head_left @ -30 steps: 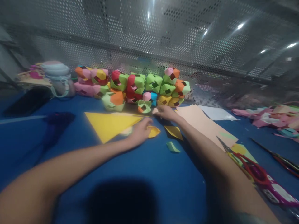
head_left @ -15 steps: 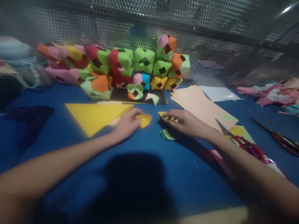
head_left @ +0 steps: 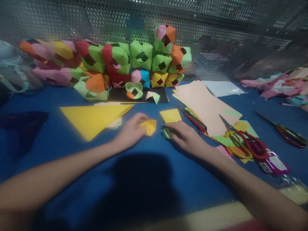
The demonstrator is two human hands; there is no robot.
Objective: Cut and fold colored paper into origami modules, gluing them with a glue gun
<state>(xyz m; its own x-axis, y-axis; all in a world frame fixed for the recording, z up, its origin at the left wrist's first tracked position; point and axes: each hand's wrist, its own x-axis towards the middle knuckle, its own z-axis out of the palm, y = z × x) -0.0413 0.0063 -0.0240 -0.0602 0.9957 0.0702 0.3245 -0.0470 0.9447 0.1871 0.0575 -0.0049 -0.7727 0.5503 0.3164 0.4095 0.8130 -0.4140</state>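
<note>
Right hand (head_left: 186,137) has drawn back from the yellow square (head_left: 170,115), which now lies uncovered, to a green scrap (head_left: 166,133). Left hand (head_left: 131,130) has stayed on the folded yellow piece (head_left: 149,126).

Item 1, folded yellow piece: centre of frame, on the blue worktop (head_left: 154,166), just left of the green scrap. Left fingers are curled shut round its near side and hold it.

Item 2, green scrap: under the right fingertips, which lie stretched over it. Whether they pinch it cannot be told.

Handling note, as a judgement: both pieces look light and springy. A firm hold at the creases, pressed flat to the worktop, would serve best, with the wrists kept clear of the loose square.

Surroundings:
- Yellow triangle sheet (head_left: 93,117), left of centre.
- Peach sheets (head_left: 207,107), right of centre.
- Dark scissors (head_left: 193,119) and red-handled scissors (head_left: 240,142), right of centre.
- Slim scissors (head_left: 286,132) and paper scraps (head_left: 281,85), far right.
- Row of folded paper balls (head_left: 108,64), upper centre, against a perforated metal screen (head_left: 216,32).
- Dim light; edges of the frame blurred.
</note>
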